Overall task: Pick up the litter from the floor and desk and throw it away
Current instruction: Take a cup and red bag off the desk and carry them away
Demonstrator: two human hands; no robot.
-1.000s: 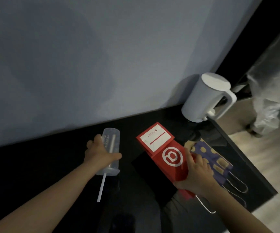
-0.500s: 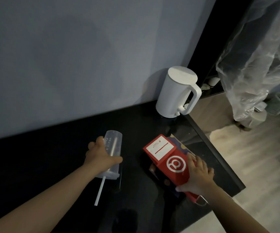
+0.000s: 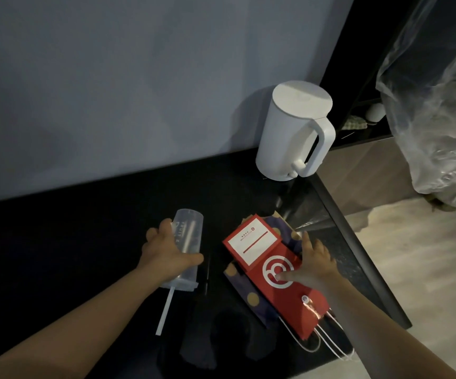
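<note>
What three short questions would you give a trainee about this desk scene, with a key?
1. True or false: the left hand grips the cup.
2. What lies under the red bag? A: a dotted blue bag. B: a plate. C: a book.
3. Which white thing stands at the back right corner of the desk?

Key: 1 true. 2 A. 3 the kettle.
</note>
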